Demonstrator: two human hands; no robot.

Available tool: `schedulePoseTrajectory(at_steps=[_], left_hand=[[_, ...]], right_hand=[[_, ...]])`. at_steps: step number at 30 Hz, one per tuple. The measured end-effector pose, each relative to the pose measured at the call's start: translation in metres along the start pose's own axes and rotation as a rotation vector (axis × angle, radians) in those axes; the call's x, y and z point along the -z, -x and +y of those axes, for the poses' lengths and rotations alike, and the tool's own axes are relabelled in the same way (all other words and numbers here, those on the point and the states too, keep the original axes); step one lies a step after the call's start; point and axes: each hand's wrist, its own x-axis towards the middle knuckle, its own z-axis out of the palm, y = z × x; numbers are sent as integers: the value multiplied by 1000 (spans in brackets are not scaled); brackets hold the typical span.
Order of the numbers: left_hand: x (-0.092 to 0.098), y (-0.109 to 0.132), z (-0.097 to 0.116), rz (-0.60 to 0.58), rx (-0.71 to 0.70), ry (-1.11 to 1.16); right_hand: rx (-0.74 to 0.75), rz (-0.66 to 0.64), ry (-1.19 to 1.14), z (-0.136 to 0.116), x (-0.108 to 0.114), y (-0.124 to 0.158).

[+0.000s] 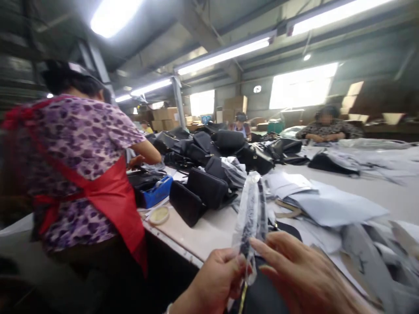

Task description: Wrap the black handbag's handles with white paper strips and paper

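Note:
A dark bag strap wrapped in clear plastic film point(250, 213) stands up in front of me. My left hand point(218, 277) pinches its lower end between thumb and fingers. Against the wrap from the right lies my right hand point(294, 266), its fingers stretched out and apart, the fingertips touching the film. Below both hands is a black bag point(266, 292), partly hidden by them, with a gold-coloured strip along its left side. Beyond the strap, black bags point(207, 187) sit on the table point(209, 233).
Several black bags are heaped farther back. White paper sheets point(337, 203) lie at the right. A blue box point(159, 192) and a tape roll point(159, 215) are near the left edge. A co-worker in a red apron point(114, 205) stands left; another person point(327, 126) sits across.

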Motion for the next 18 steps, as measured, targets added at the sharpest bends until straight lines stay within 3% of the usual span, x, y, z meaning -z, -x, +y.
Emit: schedulePoseTrajectory(at_steps=[2,5,10,15,18], left_hand=[[1,4,3,-89,43,62],[2,10,8,-96,44,124],[0,12,18,-141,-19,69],[-2,8,4,-94,-108,150],[-1,8,-8,-75,-138,166]], right_hand=[[24,-33,28,-5,0,-17],[-19,-121,-39,-7,-2,-35],[-195,-246,-233,-3,-12,-32],[-337,-203,-257,-9,-38,-25],[-300,-148,-133,-12,-47,-22]])
